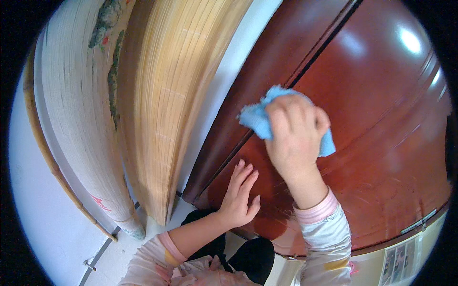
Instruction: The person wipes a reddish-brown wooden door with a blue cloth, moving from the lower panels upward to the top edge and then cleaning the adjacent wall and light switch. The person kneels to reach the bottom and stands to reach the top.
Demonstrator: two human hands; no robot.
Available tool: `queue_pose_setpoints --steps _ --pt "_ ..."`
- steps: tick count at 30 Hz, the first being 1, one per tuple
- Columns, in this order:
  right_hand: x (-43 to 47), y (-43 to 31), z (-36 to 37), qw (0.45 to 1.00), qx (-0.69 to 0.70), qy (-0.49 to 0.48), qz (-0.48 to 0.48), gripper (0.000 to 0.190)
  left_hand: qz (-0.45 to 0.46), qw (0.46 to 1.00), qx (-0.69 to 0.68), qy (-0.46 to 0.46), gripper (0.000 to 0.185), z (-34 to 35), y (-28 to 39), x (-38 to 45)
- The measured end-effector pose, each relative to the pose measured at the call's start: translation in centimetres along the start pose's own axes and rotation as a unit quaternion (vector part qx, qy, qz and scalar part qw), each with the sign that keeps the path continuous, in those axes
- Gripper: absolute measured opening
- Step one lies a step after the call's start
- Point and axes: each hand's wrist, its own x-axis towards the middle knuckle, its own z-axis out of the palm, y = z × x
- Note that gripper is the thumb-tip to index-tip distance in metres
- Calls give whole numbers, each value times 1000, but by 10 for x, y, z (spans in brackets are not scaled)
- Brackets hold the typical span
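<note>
My right hand point(292, 132) grips a light blue cloth point(256, 119). The bunched cloth lies against a glossy red-brown wooden door point(361, 107), across the dark gap point(310, 64) beside its frame. My fingers hide the middle of the cloth, and the hand is slightly blurred. Lower down and to the left, my left hand point(239, 200) is empty with its fingers spread in front of the door's lower part. Whether its fingertips touch the wood, I cannot tell.
Left of the dark red door frame point(247, 78) is a strip of white wall point(229, 71). A tall rolled slatted mat point(171, 89) and a whitish roll with painted patterns point(78, 125) lean there. A thin bamboo pole point(53, 164) stands farther left. The door bears a metal fitting point(418, 221).
</note>
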Motion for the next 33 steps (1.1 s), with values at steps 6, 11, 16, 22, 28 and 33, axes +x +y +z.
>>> queue_pose_setpoints --steps 6,11,16,22,28,33 --pt "-82 -62 35 958 153 -216 -106 27 -109 994 -9 -2 71 1 -8 -64" --pt "-157 -114 72 948 159 -219 -170 33 -206 977 7 60 59 0 -7 -101" --pt "-98 -63 25 951 42 -260 -159 31 -145 989 9 25 58 -11 1 -101" --pt "-39 30 -35 990 -115 -8 81 34 -114 992 25 44 62 -9 20 -58" --pt "-201 -68 4 959 179 -219 -7 42 69 998 -6 1 53 2 18 -32" --pt "-258 -62 -14 973 147 -153 96 33 5 998 19 -65 53 36 8 -63"
